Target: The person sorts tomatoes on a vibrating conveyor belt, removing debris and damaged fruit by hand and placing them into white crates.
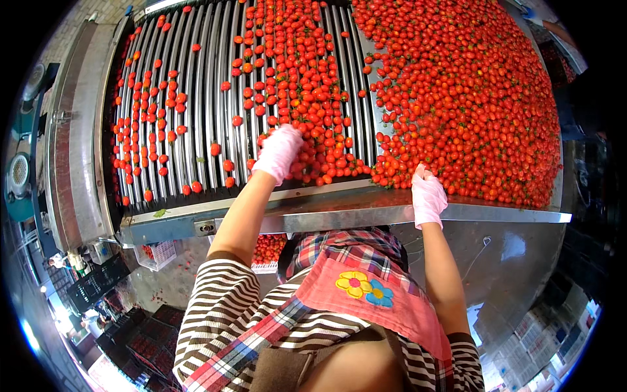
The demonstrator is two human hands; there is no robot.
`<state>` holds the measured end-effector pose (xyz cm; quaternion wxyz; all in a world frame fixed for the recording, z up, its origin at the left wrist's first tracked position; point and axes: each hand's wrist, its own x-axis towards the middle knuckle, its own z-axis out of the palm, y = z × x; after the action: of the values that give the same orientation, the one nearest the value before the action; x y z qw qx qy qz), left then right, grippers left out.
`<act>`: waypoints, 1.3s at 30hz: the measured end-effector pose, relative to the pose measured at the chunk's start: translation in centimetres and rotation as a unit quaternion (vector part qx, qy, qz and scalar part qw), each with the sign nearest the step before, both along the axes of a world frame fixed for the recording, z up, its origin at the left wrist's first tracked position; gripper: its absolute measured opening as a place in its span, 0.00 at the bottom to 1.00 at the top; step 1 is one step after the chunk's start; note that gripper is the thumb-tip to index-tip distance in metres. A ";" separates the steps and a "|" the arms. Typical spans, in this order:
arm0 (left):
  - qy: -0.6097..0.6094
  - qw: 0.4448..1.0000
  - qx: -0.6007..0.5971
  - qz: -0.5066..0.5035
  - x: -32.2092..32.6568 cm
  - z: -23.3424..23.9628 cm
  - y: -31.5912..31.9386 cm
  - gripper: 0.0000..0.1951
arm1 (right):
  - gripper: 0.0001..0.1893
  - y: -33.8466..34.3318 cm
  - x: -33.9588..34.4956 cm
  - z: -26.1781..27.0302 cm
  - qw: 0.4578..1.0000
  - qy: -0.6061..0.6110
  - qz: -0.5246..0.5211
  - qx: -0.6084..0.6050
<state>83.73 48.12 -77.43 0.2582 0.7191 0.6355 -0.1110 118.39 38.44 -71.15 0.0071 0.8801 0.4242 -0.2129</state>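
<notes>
My left hand (280, 154), in a thin pink glove, reaches over the metal rollers (210, 98) of a roller conveyor. It is at the left side of a dense band of small red tomatoes (313, 98). Its fingers are blurred and partly hidden, so whether they grip a tomato cannot be told. My right hand (428, 196), gloved the same way, is at the conveyor's front edge. The fingers look curled, with their tips beside the large tomato heap (465, 108) on the metal feed tray (384, 125). What lies inside them is hidden.
A metal front rail (343, 219) runs between my body and the rollers. Scattered tomatoes (147, 117) lie on the left rollers. Below stand a white crate (159, 255) and a crate of tomatoes (268, 249). Dark stacked crates (152, 338) are lower left. Another person's arm (560, 34) shows upper right.
</notes>
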 end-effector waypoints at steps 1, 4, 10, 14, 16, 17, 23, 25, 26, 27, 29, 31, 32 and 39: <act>0.019 0.998 -0.025 -0.052 1.7 0.3 0.1 0.07 | 0.31 -0.1 0.2 -0.1 1.000 0.001 0.001 0.001; 0.218 0.971 0.094 -0.016 4.7 -5.3 -1.4 0.07 | 0.30 0.1 0.2 -0.2 1.000 0.003 0.020 -0.008; 0.215 0.972 -0.024 -0.095 4.6 -2.4 -2.4 0.09 | 0.30 -0.1 0.6 -0.6 1.000 0.008 0.016 0.001; 0.019 0.997 -0.051 0.059 -1.4 -2.1 -3.9 0.14 | 0.30 0.0 -0.1 -0.4 0.998 0.010 0.068 0.017; -0.294 0.859 -0.245 0.340 -1.1 7.2 -4.2 0.14 | 0.30 -0.4 0.6 0.0 0.999 0.028 0.042 0.014; -0.413 0.783 -0.283 0.368 -3.9 7.0 -5.1 0.14 | 0.30 -0.1 0.0 0.6 0.998 0.033 0.048 -0.008; -0.542 0.682 -0.318 0.374 -14.6 16.6 -17.7 0.14 | 0.30 -0.6 1.1 -1.0 0.998 0.032 0.063 0.003; -0.332 0.742 -0.356 0.461 -15.1 19.7 -20.6 0.23 | 0.30 -0.6 1.0 -1.2 0.998 0.029 0.062 0.010; -0.182 0.809 -0.336 0.446 -15.5 19.7 -21.6 0.25 | 0.30 -0.5 1.0 -1.3 0.997 0.030 0.064 0.008; -0.087 0.856 -0.323 0.393 -16.2 19.5 -21.5 0.24 | 0.30 -0.4 1.2 -1.4 0.998 0.048 0.048 -0.005; -0.016 0.966 -0.138 0.220 -18.3 17.6 -22.0 0.22 | 0.30 -0.4 1.3 -1.4 0.997 0.066 0.030 -0.021; -0.130 0.940 -0.086 0.303 -12.0 18.7 -15.5 0.18 | 0.30 -0.6 1.4 -1.6 0.998 0.053 0.031 0.013; -0.126 0.962 -0.008 0.242 -10.1 16.8 -13.1 0.15 | 0.30 -0.6 1.5 -1.8 0.998 0.051 0.029 0.013; 0.225 0.962 0.154 0.003 -1.8 -2.9 -5.1 0.03 | 0.29 0.3 0.8 -1.2 0.998 0.056 -0.013 -0.038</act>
<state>81.92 43.04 -80.33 -0.0051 0.7051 0.6885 -0.1697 119.16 38.76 -72.39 0.0136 0.8711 0.4045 -0.2780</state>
